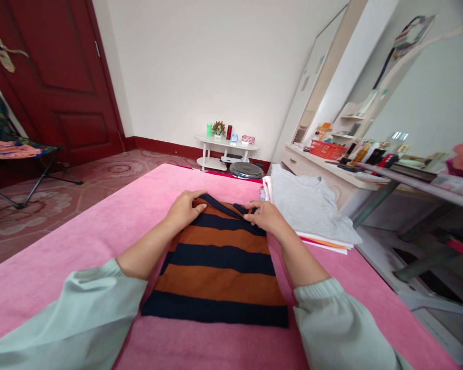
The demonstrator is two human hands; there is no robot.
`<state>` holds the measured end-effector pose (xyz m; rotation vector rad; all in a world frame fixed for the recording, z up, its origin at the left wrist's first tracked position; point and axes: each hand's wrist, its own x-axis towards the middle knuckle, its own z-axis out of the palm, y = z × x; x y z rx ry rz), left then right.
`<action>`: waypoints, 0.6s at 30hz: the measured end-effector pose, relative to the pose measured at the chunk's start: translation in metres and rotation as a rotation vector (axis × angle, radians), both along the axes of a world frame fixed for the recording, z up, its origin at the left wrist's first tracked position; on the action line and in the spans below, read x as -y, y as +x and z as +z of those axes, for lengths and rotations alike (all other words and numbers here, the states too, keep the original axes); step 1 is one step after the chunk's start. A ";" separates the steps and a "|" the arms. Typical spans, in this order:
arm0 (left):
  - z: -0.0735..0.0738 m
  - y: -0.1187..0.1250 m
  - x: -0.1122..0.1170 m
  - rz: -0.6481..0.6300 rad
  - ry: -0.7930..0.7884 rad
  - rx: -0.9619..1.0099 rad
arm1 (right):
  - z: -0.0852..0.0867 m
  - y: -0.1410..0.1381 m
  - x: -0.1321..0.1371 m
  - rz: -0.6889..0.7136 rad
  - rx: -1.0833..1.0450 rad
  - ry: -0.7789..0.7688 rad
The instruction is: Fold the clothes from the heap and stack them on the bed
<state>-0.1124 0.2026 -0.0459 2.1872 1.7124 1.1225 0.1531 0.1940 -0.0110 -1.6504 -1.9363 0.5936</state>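
Observation:
A folded garment with dark navy and rust-orange stripes (219, 267) lies on the pink blanket (100, 231) in front of me. My left hand (184, 208) rests on its far left corner, fingers curled and pinching the cloth edge. At the far right corner, my right hand (265, 215) pinches the fabric with its fingertips. Both sleeves are pale green.
A stack of folded clothes topped by a grey one (312, 205) lies right of the striped garment. A cluttered desk with a red basket (326, 149) stands at right. A low white table (226, 146) is by the far wall, a folding chair (19, 154) and red door (57, 67) at left.

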 end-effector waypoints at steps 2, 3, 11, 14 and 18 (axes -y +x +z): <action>0.005 0.008 0.007 -0.018 0.138 -0.081 | 0.001 -0.001 0.000 0.037 -0.105 -0.099; 0.008 0.013 0.011 -0.047 0.190 -0.111 | 0.002 -0.002 0.000 0.042 -0.167 -0.137; 0.009 0.043 0.035 -0.402 0.175 -0.292 | -0.014 -0.004 -0.015 -0.079 -0.622 0.087; 0.001 0.044 0.035 -0.392 0.154 -0.383 | -0.026 -0.005 -0.022 -0.050 -0.611 0.114; -0.007 0.041 0.033 -0.191 0.037 -0.447 | -0.037 -0.005 -0.027 -0.033 -0.482 0.163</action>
